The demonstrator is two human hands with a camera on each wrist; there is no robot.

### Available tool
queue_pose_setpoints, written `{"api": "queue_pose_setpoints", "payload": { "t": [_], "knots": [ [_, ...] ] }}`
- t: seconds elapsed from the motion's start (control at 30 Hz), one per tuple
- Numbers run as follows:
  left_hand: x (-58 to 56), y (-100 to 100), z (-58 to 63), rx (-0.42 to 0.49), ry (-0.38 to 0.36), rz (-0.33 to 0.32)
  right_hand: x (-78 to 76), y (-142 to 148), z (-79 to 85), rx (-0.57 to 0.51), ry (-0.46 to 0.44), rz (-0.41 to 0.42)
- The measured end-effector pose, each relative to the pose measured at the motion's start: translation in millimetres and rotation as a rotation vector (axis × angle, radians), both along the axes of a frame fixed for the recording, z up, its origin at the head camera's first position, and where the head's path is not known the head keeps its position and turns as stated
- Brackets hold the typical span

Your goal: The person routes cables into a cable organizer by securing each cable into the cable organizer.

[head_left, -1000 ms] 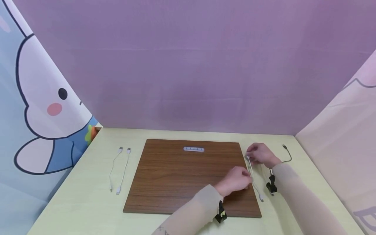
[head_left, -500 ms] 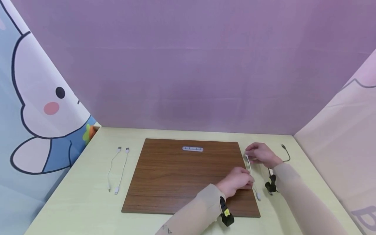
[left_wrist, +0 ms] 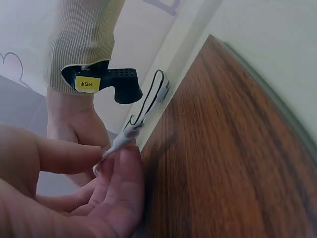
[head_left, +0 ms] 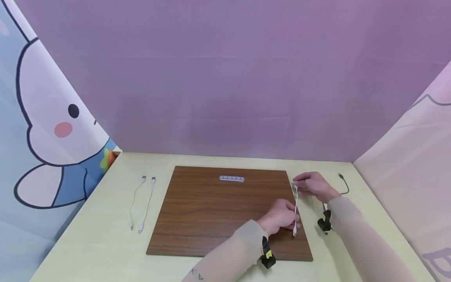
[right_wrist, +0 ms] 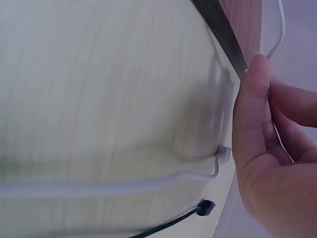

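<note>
A short white USB cable [head_left: 296,203] stretches between my two hands over the right edge of a brown wooden board [head_left: 211,211]. My left hand [head_left: 281,214] pinches it near the lower connector [left_wrist: 126,136], which points away from the fingertips in the left wrist view. Its upper end is between the thumb and fingers of my right hand [head_left: 313,186], which mostly cover that connector. In the right wrist view the cable rises in a curve from the right hand's fingertips [right_wrist: 258,67].
Near the board's far edge lies a white slotted cable holder [head_left: 231,178]. Two white cables [head_left: 148,205] rest on the table left of the board. To the right are a black cable [head_left: 347,186] and another white cable [right_wrist: 99,188]. A purple curtain [head_left: 225,98] stands behind.
The cable's lower connector has swung left, from over the table beside the board to over the board. It now hangs straighter between the hands. Both hands have stayed nearly in place.
</note>
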State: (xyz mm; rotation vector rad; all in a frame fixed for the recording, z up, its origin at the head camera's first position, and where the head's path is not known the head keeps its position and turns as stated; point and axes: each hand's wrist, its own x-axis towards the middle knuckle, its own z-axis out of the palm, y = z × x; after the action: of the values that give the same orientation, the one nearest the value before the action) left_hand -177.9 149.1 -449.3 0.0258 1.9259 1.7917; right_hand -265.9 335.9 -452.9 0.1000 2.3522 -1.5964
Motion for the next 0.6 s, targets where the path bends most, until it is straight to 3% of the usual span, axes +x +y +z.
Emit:
{"api": "queue_pose_setpoints", "payload": {
  "t": [0.6],
  "knots": [
    [1.3,-34,7.9,-0.301,0.128,-0.143,-5.6,-17,0.5,-0.033,0.029,-0.011]
  ]
}}
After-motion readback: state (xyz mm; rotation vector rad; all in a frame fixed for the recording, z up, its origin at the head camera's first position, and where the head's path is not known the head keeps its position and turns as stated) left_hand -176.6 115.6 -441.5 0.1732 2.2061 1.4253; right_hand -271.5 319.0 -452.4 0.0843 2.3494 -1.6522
